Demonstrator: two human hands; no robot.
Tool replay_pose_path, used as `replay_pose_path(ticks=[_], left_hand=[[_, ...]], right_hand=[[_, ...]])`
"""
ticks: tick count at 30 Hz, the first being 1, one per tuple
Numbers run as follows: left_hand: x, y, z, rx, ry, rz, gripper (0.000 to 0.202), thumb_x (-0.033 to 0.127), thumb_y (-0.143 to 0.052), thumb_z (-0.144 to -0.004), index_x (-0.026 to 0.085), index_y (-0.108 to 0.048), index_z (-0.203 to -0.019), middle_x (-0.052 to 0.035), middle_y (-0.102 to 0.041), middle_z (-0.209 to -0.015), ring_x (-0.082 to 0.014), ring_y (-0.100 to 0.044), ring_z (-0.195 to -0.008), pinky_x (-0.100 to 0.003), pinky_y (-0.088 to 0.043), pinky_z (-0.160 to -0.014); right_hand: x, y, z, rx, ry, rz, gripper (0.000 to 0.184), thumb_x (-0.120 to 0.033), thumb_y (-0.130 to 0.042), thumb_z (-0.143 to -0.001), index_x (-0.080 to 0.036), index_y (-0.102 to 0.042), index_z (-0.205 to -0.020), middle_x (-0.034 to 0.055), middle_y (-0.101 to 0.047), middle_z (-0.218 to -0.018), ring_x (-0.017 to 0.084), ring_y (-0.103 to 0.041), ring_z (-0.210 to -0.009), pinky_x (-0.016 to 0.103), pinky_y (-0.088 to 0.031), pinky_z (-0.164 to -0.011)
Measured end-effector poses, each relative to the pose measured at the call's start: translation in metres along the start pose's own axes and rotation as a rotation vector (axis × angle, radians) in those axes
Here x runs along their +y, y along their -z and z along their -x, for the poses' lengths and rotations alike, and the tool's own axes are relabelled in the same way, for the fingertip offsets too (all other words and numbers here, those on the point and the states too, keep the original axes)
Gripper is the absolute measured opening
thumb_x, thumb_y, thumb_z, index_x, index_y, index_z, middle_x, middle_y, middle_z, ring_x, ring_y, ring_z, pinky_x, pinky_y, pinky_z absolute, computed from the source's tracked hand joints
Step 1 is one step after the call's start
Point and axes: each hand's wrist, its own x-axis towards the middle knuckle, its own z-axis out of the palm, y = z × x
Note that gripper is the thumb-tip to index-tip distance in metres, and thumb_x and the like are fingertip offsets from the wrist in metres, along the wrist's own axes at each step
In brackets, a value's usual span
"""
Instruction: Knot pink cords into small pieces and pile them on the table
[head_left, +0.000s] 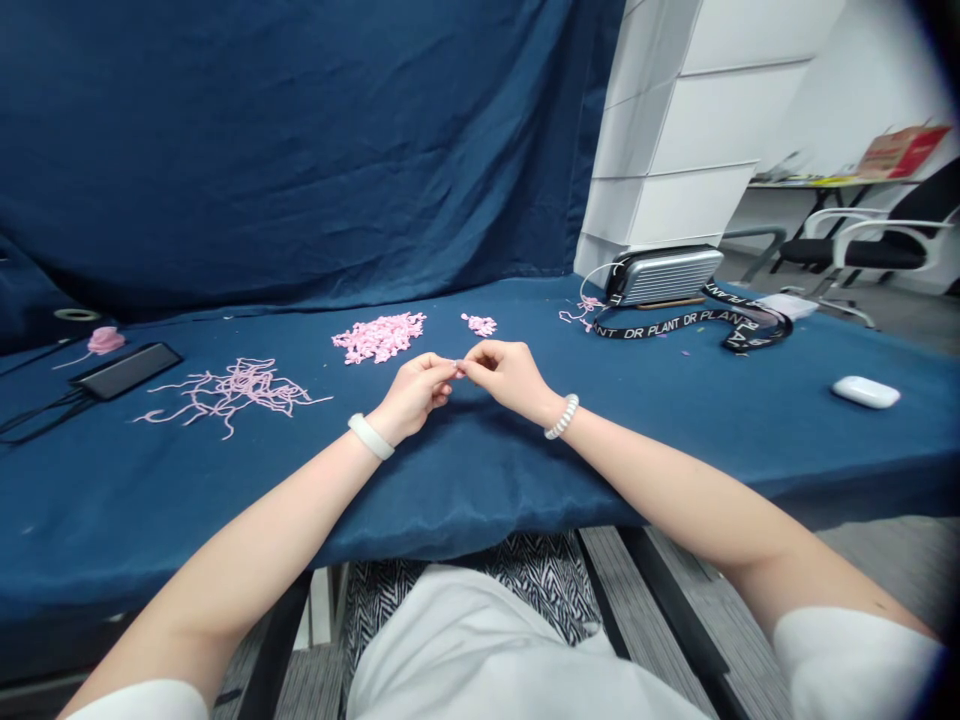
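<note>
My left hand (420,390) and my right hand (510,375) meet above the front part of the blue cloth-covered table (465,480). Thumb and forefinger of each are pinched together, fingertip to fingertip. Whatever small thing lies between them is too tiny to make out. Just beyond my hands is a large heap of little pink knotted yarn pieces (379,338), with a smaller pink cluster (478,325) to its right. Loose pink yarn strands (244,390) lie tangled to the left of my left hand.
At the far left are a pink yarn ball (105,341) and a black rectangular device (126,370) with cables. A ribbed silver case (671,276), a black lettered strap (652,328) and a white computer mouse (866,392) occupy the right side. Blue cloth (300,150) hangs behind the table.
</note>
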Motion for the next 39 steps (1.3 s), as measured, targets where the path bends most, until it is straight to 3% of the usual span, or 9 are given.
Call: replay_pose_path(ticks=[4,10,15,18,20,27,32,39], left_hand=[[-0.001,0.001,-0.001,0.015,-0.014,0.016,0.025,0.027,-0.074,-0.061,0.015,-0.052,-0.064,0.0048,-0.052,-0.052,-0.0031,-0.043,-0.045,-0.014,-0.032,-0.042],[0.0,0.0,-0.003,0.015,-0.08,0.048,0.027,0.024,-0.074,-0.06,0.015,-0.049,-0.059,0.0051,-0.049,-0.049,-0.0033,-0.039,-0.044,-0.015,-0.027,-0.041],[0.004,-0.001,-0.003,0.004,-0.182,0.001,0.023,0.021,-0.072,-0.06,0.015,-0.05,-0.057,0.0042,-0.053,-0.053,-0.003,-0.037,-0.043,-0.017,-0.027,-0.041],[0.004,0.0,-0.003,0.005,-0.22,-0.062,0.023,0.023,-0.072,-0.061,0.016,-0.05,-0.057,0.0052,-0.05,-0.048,-0.0044,-0.039,-0.043,-0.019,-0.029,-0.043],[0.003,0.0,-0.002,0.005,-0.265,-0.125,0.022,0.025,-0.072,-0.063,0.016,-0.052,-0.059,0.0049,-0.051,-0.048,-0.0053,-0.041,-0.043,-0.02,-0.03,-0.044],[0.0,0.002,-0.001,0.017,-0.379,-0.255,0.022,0.029,-0.071,-0.067,0.016,-0.053,-0.062,0.0045,-0.051,-0.048,-0.0066,-0.042,-0.045,-0.02,-0.03,-0.045],[0.0,0.003,0.0,0.015,-0.405,-0.325,0.021,0.028,-0.071,-0.067,0.016,-0.054,-0.062,0.0043,-0.051,-0.048,-0.0066,-0.042,-0.045,-0.02,-0.029,-0.046],[0.0,0.003,0.0,-0.007,-0.414,-0.348,0.022,0.029,-0.071,-0.068,0.016,-0.055,-0.062,0.0039,-0.051,-0.049,-0.0072,-0.042,-0.046,-0.021,-0.03,-0.046]], right_hand=[[0.0,0.0,0.003,-0.019,0.189,0.121,0.016,-0.021,-0.053,-0.081,-0.016,-0.066,-0.073,0.0041,-0.068,-0.074,0.013,-0.058,-0.067,0.025,-0.041,-0.066],[-0.002,0.008,0.001,-0.105,0.296,0.094,0.018,-0.027,-0.053,-0.084,-0.019,-0.068,-0.077,0.0058,-0.067,-0.079,0.015,-0.059,-0.074,0.027,-0.043,-0.074],[-0.002,0.018,-0.006,-0.027,0.098,-0.065,0.014,-0.028,-0.059,-0.079,-0.018,-0.069,-0.077,0.0049,-0.067,-0.078,0.015,-0.059,-0.072,0.027,-0.044,-0.069],[0.0,0.019,-0.008,-0.107,-0.076,-0.182,0.016,-0.029,-0.061,-0.076,-0.015,-0.069,-0.081,0.0052,-0.068,-0.079,0.015,-0.059,-0.07,0.026,-0.045,-0.066],[0.001,0.018,-0.008,-0.174,-0.12,-0.204,0.02,-0.031,-0.061,-0.076,-0.014,-0.069,-0.082,0.0053,-0.068,-0.077,0.015,-0.059,-0.068,0.026,-0.045,-0.064],[-0.001,0.015,-0.004,-0.193,-0.043,-0.114,0.025,-0.037,-0.059,-0.078,-0.015,-0.07,-0.082,0.0049,-0.067,-0.076,0.014,-0.057,-0.067,0.026,-0.043,-0.063],[0.001,0.015,-0.007,-0.212,-0.091,-0.136,0.02,-0.029,-0.055,-0.08,-0.014,-0.068,-0.077,0.0033,-0.066,-0.07,0.013,-0.058,-0.063,0.024,-0.043,-0.062],[0.0,0.013,-0.006,-0.168,-0.012,-0.017,0.02,-0.025,-0.048,-0.084,-0.015,-0.062,-0.073,0.0008,-0.062,-0.065,0.011,-0.054,-0.06,0.023,-0.039,-0.062]])
